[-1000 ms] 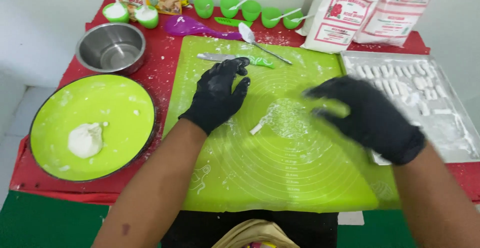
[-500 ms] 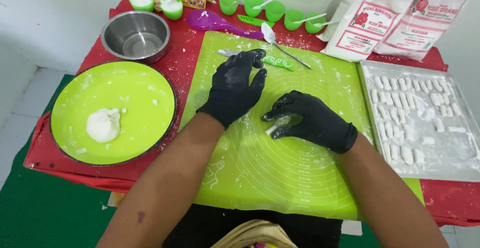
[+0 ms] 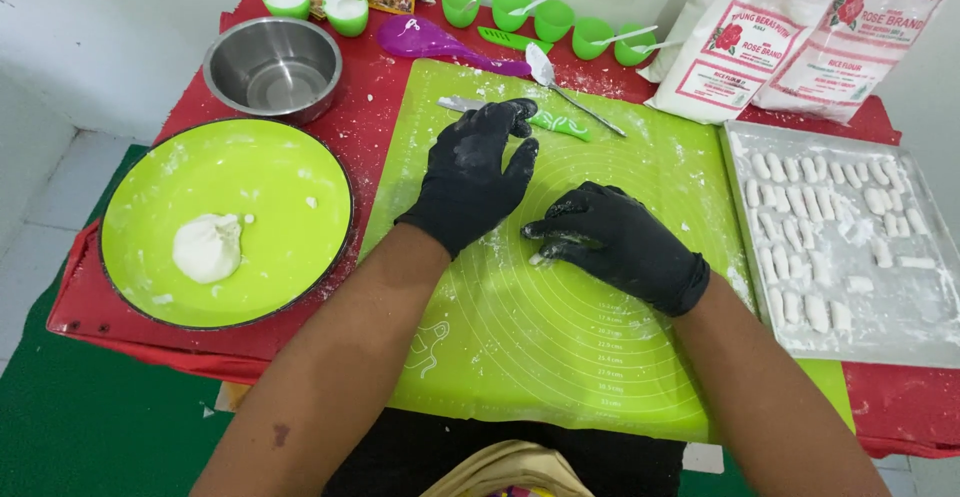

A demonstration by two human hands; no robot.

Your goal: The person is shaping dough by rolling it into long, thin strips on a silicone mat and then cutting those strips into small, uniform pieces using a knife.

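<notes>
Since a second ago the right hand (image 3: 615,242) has come in from the right side of the frame and settled near the centre, fingers curled together over a small white dough piece (image 3: 540,256) that peeks out at its fingertips on the green silicone mat (image 3: 560,357). That change reads as rolling under way. Just above and left of it, the left hand (image 3: 475,172) lies flat on the mat with fingers spread apart, holding nothing, much where it was. Both wear black gloves dusted with flour. Beyond its fingertips lies a green-handled knife (image 3: 545,122). At right, a metal tray (image 3: 900,327) carries rows of small white dough logs (image 3: 800,207). At left, a lime plate (image 3: 260,187) holds a dough lump (image 3: 207,248), with a steel bowl (image 3: 272,65) above it on the red-covered desk (image 3: 375,107).
</notes>
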